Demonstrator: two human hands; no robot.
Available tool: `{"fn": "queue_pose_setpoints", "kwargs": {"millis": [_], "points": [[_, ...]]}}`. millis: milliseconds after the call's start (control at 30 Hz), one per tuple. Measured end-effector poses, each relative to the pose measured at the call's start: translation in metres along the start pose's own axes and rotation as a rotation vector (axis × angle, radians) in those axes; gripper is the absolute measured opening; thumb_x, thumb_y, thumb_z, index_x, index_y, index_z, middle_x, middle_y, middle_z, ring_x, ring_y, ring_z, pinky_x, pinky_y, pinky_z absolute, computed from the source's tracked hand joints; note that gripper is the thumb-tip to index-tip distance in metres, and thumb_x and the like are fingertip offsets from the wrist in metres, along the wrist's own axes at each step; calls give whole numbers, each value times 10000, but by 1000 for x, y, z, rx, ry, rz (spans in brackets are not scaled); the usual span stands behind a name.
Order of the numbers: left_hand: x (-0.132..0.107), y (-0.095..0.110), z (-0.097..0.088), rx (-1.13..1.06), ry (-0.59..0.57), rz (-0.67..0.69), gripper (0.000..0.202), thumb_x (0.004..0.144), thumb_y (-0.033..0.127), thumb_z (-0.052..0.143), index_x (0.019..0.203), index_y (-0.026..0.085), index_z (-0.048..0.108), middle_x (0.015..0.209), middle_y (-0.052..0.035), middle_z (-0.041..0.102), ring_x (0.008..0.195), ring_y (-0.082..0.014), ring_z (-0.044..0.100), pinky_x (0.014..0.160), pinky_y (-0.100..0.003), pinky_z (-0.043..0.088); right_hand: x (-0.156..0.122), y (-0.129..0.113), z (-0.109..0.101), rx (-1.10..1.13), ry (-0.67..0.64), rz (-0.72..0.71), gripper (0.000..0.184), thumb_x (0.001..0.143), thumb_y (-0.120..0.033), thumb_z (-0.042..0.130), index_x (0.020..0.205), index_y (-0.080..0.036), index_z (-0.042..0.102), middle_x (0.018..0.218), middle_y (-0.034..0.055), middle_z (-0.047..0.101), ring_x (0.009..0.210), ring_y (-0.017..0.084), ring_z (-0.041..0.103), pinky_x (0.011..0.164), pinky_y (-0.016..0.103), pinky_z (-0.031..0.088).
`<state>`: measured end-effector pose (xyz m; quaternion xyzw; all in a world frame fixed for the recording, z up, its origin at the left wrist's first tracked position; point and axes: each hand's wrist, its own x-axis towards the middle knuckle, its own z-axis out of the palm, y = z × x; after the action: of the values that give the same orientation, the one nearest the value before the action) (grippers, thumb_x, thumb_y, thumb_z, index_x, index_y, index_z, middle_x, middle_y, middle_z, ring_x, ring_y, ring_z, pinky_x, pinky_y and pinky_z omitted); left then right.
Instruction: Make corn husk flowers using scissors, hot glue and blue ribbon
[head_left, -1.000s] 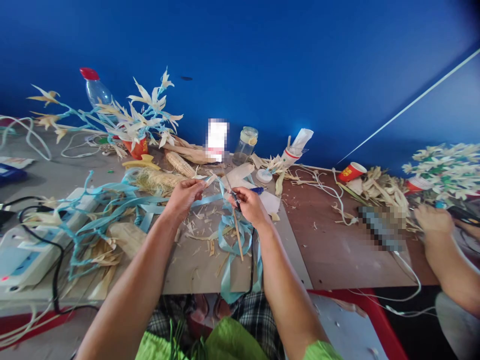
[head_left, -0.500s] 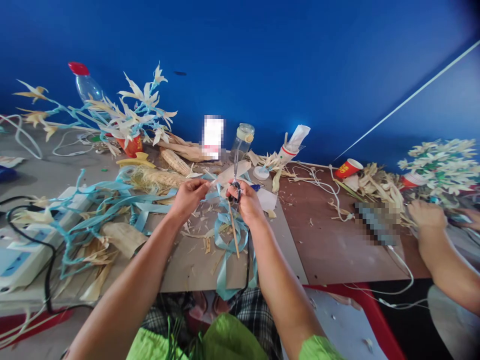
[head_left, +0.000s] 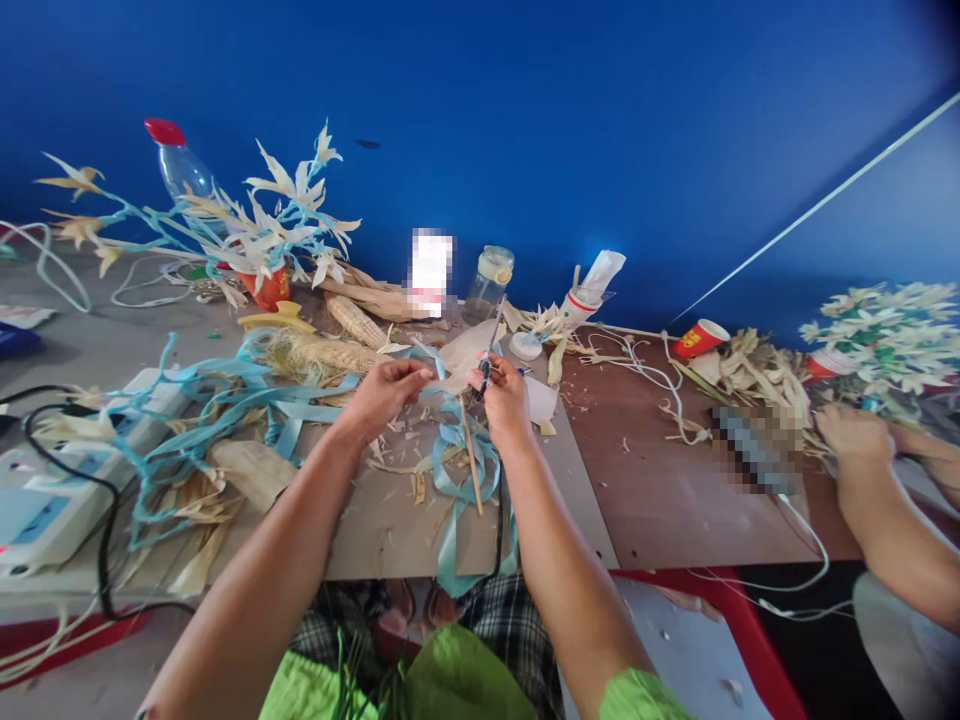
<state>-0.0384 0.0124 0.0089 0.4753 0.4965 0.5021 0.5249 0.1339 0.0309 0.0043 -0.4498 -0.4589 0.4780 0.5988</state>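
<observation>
My left hand (head_left: 384, 400) pinches the edge of a pale, thin corn husk piece (head_left: 463, 352). My right hand (head_left: 508, 402) is closed around the dark handles of a pair of scissors (head_left: 495, 335), whose blades point up and away from me. The husk piece stretches between the two hands, left of the blades; whether the blades touch it I cannot tell. Below the hands lie a thin wooden stick (head_left: 472, 455) and loops of light blue ribbon (head_left: 448, 555), which hang over the table edge. Small husk scraps are scattered around them.
At left are a red cup (head_left: 266, 292) of husk flowers, a corn cob (head_left: 352, 322), blue-wrapped stems and a power strip (head_left: 56, 510). A glass jar (head_left: 487, 285) stands ahead. On the right, a co-worker's hand (head_left: 855, 435) is near a blurred phone (head_left: 750, 450).
The scissors have tilted to the right, and more of the husk piece shows beside them. My left hand has shifted slightly right. The whole view has moved a little.
</observation>
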Motion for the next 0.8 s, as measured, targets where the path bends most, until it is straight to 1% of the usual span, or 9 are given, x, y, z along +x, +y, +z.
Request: {"fn": "queue_pose_setpoints", "kwargs": {"millis": [133, 167, 233, 267, 300, 400, 500, 667, 800], "points": [[4, -10, 4, -193, 409, 132, 178, 717, 329, 615, 715, 151, 623, 507, 59, 410, 459, -63, 339, 508, -220, 346, 6, 2, -2, 169, 190, 68, 382, 515, -262, 704, 866, -176, 583, 667, -53, 586, 586, 89, 521, 552, 221, 379], [4, -13, 8, -151, 441, 160, 192, 739, 337, 586, 710, 151, 619, 506, 55, 414, 464, -68, 349, 501, -219, 336, 7, 2, -2, 199, 213, 76, 377, 508, -260, 706, 852, -173, 581, 651, -59, 576, 575, 82, 509, 537, 212, 359], [1, -17, 18, 73, 231, 157, 234, 761, 359, 556, 693, 147, 628, 506, 40, 444, 473, -80, 368, 481, -224, 297, 9, 3, -3, 250, 232, 97, 352, 509, -262, 703, 824, -173, 574, 612, -70, 555, 551, 73, 489, 514, 203, 323], [-1, -18, 22, 203, 88, 184, 240, 747, 360, 576, 653, 144, 619, 499, 36, 451, 481, -83, 372, 480, -227, 282, 9, 3, -3, 270, 236, 107, 342, 511, -263, 701, 814, -174, 570, 597, -73, 547, 541, 71, 482, 507, 202, 311], [-2, -19, 25, 311, 16, 235, 241, 730, 356, 600, 616, 143, 605, 501, 34, 454, 496, -84, 375, 490, -228, 275, 10, 4, -4, 284, 241, 114, 337, 513, -265, 699, 810, -175, 567, 588, -75, 541, 533, 70, 476, 503, 204, 306], [-5, -17, 24, 380, 203, 289, 299, 807, 395, 506, 701, 142, 623, 543, 29, 454, 525, -91, 374, 503, -227, 271, 11, 4, -5, 298, 236, 106, 339, 521, -278, 701, 815, -179, 563, 590, -77, 530, 523, 68, 462, 501, 210, 306], [-5, -14, 17, 304, 220, 240, 335, 807, 444, 503, 739, 140, 628, 544, 32, 438, 512, -90, 363, 488, -224, 267, 11, 5, -4, 295, 212, 95, 349, 523, -289, 707, 819, -183, 554, 614, -78, 523, 534, 66, 466, 509, 210, 319], [-4, -15, 23, 256, -5, 198, 355, 766, 474, 562, 814, 131, 642, 627, 10, 529, 573, -99, 430, 544, -217, 337, 7, 7, 0, 268, 191, 139, 359, 537, -318, 704, 833, -186, 547, 646, -65, 537, 562, 75, 489, 542, 220, 367], [-5, -14, 30, 175, -13, 182, 398, 727, 497, 596, 843, 120, 643, 660, -5, 565, 578, -100, 448, 540, -220, 348, 3, 9, 3, 233, 174, 103, 374, 560, -333, 707, 866, -190, 549, 694, -52, 561, 602, 84, 522, 598, 234, 413]]}}
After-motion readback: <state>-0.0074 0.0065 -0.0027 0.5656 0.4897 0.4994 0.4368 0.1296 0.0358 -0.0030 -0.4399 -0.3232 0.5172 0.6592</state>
